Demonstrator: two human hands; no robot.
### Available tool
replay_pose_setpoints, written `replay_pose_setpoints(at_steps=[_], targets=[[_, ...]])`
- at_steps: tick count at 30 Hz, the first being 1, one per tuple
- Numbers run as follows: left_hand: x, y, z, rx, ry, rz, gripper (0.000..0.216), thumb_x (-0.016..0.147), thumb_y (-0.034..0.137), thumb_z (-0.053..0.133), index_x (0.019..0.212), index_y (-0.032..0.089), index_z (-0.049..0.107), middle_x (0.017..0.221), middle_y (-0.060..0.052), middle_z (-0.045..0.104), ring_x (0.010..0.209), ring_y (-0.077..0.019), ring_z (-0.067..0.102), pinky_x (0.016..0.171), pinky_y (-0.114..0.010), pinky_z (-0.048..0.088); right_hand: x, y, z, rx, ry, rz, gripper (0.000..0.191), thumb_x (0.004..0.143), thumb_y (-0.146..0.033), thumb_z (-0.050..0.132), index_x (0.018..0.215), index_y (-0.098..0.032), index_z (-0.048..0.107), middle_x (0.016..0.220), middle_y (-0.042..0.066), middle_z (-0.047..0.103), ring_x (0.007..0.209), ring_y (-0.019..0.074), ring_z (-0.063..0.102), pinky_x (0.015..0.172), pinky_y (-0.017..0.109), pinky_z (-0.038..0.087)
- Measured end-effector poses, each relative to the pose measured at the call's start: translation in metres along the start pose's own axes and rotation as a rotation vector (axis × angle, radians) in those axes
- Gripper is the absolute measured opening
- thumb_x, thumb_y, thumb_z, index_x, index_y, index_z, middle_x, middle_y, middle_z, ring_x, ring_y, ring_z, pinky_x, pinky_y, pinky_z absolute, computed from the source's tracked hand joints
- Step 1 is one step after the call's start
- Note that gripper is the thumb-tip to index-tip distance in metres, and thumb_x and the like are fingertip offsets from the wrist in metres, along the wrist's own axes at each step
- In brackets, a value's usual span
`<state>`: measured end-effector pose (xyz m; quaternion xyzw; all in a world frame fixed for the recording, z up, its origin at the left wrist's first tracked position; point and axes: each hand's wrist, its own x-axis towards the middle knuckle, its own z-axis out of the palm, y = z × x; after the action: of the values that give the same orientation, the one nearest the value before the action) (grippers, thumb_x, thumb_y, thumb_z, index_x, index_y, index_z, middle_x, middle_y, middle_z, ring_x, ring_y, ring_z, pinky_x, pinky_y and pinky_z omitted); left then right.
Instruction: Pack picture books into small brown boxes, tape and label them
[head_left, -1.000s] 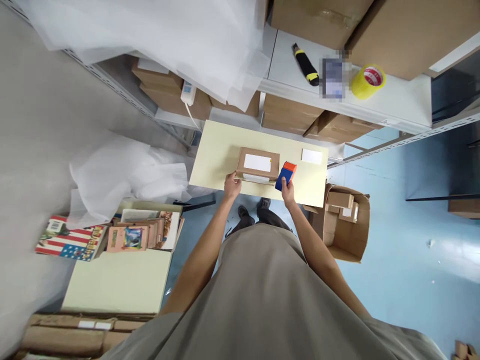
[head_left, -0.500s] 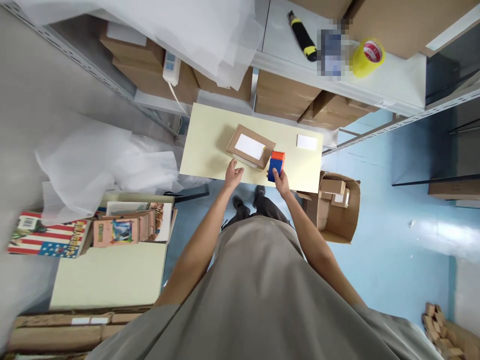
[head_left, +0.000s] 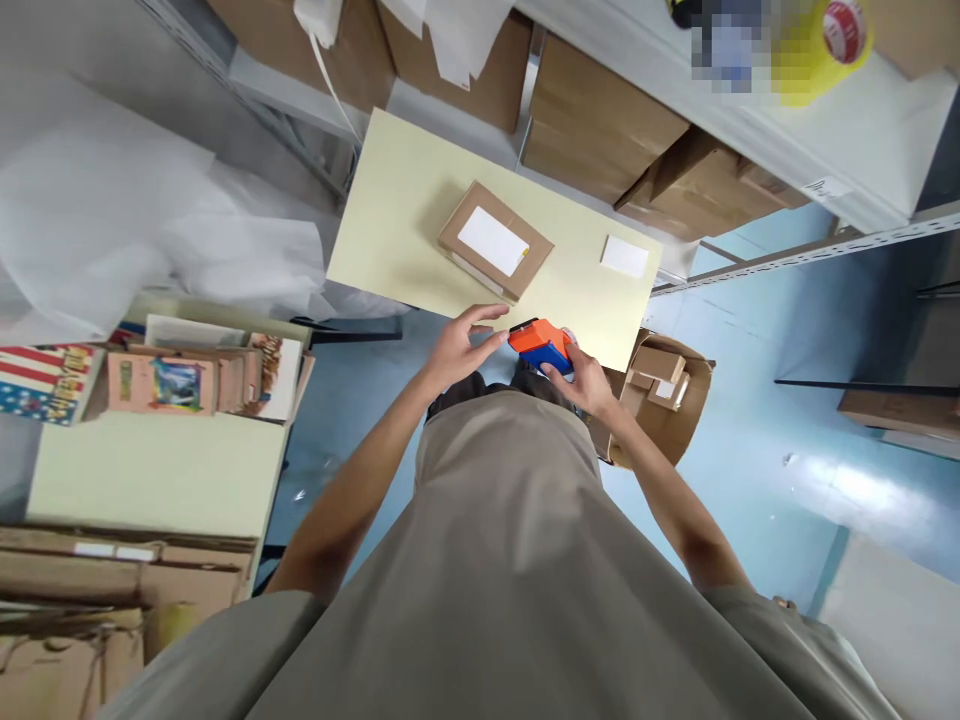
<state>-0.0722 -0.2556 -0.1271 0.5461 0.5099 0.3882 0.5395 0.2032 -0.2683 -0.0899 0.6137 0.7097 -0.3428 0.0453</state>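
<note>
My right hand (head_left: 589,382) is closed around an orange and blue tape dispenser (head_left: 541,346), held in the air just off the near edge of the pale yellow table (head_left: 390,215). Beside it, my left hand (head_left: 459,345) has its fingers spread and its fingertips reach the dispenser's orange end. A flat brown cardboard parcel (head_left: 496,241) with a white label lies on the table beyond both hands, untouched. A loose white label (head_left: 624,256) lies at the table's right end.
An open carton (head_left: 660,395) with small boxes stands on the blue floor right of the table. Shelving with stacked cartons (head_left: 600,130) runs behind it; a yellow tape roll (head_left: 832,35) sits on top. White foam sheets (head_left: 112,210) and a second table with books (head_left: 202,375) lie left.
My right hand has pulled the dispenser off the table toward my body. My left hand left the parcel's edge and came to the dispenser. The view has tilted, and the parcel stays put.
</note>
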Motion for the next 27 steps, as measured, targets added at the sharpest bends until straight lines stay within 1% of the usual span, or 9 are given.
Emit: replay_pose_setpoints(at_steps=[3, 6, 10, 14, 16, 20, 22, 24, 27], targets=[[0.003, 0.007, 0.019, 0.023, 0.022, -0.022, 0.047, 0.103, 0.053, 0.073, 0.139, 0.022, 0.074, 0.144, -0.012, 0.076, 0.135, -0.0292, 0.073, 0.111, -0.042, 0.063, 0.000, 0.018, -0.022, -0.025, -0.068, -0.126, 0.058, 0.111, -0.071, 0.046, 0.132, -0.020, 0.065, 0.129, 0.019, 0.075, 0.114, 0.0365, 0.074, 0.100, 0.046, 0.059], [0.008, 0.010, 0.039, 0.027, 0.040, -0.052, 0.047, 0.103, 0.055, 0.074, 0.138, 0.023, 0.076, 0.136, -0.012, 0.079, 0.128, -0.0282, 0.075, 0.106, -0.040, 0.064, 0.005, 0.041, -0.039, -0.076, -0.116, -0.161, 0.057, 0.112, -0.070, 0.045, 0.134, -0.021, 0.062, 0.126, 0.019, 0.074, 0.113, 0.0373, 0.073, 0.101, 0.048, 0.059], [0.013, 0.015, 0.067, -0.003, 0.092, -0.071, 0.041, 0.105, 0.051, 0.072, 0.133, 0.022, 0.078, 0.129, -0.011, 0.080, 0.123, -0.0273, 0.076, 0.102, -0.039, 0.064, 0.015, 0.069, -0.058, -0.134, -0.176, -0.244, 0.054, 0.111, -0.065, 0.049, 0.137, -0.019, 0.060, 0.122, 0.019, 0.075, 0.113, 0.0376, 0.073, 0.102, 0.048, 0.058], [0.016, 0.023, 0.092, 0.024, 0.169, -0.088, 0.035, 0.106, 0.051, 0.070, 0.121, 0.022, 0.081, 0.123, -0.009, 0.081, 0.114, -0.0253, 0.078, 0.099, -0.038, 0.065, 0.022, 0.087, -0.073, -0.168, -0.251, -0.316, 0.052, 0.110, -0.061, 0.052, 0.142, -0.020, 0.059, 0.128, 0.019, 0.075, 0.121, 0.0389, 0.071, 0.106, 0.050, 0.057], [0.016, 0.025, 0.101, 0.042, 0.191, -0.117, 0.033, 0.105, 0.051, 0.072, 0.117, 0.023, 0.082, 0.119, -0.008, 0.081, 0.111, -0.0252, 0.078, 0.098, -0.039, 0.065, 0.025, 0.094, -0.080, -0.171, -0.267, -0.348, 0.052, 0.110, -0.063, 0.053, 0.140, -0.021, 0.061, 0.126, 0.018, 0.076, 0.121, 0.0389, 0.071, 0.106, 0.051, 0.058], [0.013, 0.026, 0.110, 0.059, 0.258, -0.166, 0.031, 0.103, 0.050, 0.077, 0.114, 0.022, 0.082, 0.112, -0.006, 0.081, 0.110, -0.0261, 0.077, 0.098, -0.041, 0.066, 0.030, 0.102, -0.098, -0.155, -0.253, -0.432, 0.051, 0.109, -0.069, 0.053, 0.123, -0.022, 0.066, 0.107, 0.015, 0.075, 0.106, 0.0366, 0.073, 0.097, 0.049, 0.060], [0.010, 0.031, 0.111, 0.070, 0.293, -0.172, 0.032, 0.103, 0.052, 0.076, 0.114, 0.022, 0.082, 0.109, -0.005, 0.080, 0.108, -0.0257, 0.077, 0.096, -0.040, 0.066, 0.032, 0.104, -0.109, -0.141, -0.233, -0.484, 0.051, 0.108, -0.072, 0.054, 0.116, -0.023, 0.067, 0.098, 0.012, 0.073, 0.097, 0.0346, 0.073, 0.091, 0.048, 0.061], [0.006, 0.043, 0.110, 0.089, 0.321, -0.167, 0.035, 0.104, 0.054, 0.074, 0.112, 0.021, 0.082, 0.105, -0.004, 0.080, 0.105, -0.0248, 0.078, 0.093, -0.039, 0.067, 0.033, 0.102, -0.120, -0.120, -0.203, -0.538, 0.051, 0.107, -0.073, 0.055, 0.111, -0.024, 0.067, 0.091, 0.010, 0.070, 0.089, 0.0321, 0.071, 0.086, 0.046, 0.062], [0.004, 0.074, 0.105, 0.092, 0.356, -0.153, 0.035, 0.103, 0.056, 0.075, 0.108, 0.022, 0.083, 0.099, -0.003, 0.079, 0.101, -0.0230, 0.079, 0.088, -0.036, 0.066, 0.032, 0.097, -0.137, -0.049, -0.167, -0.629, 0.052, 0.105, -0.076, 0.060, 0.106, -0.025, 0.067, 0.084, 0.005, 0.066, 0.078, 0.0268, 0.068, 0.077, 0.043, 0.061]])
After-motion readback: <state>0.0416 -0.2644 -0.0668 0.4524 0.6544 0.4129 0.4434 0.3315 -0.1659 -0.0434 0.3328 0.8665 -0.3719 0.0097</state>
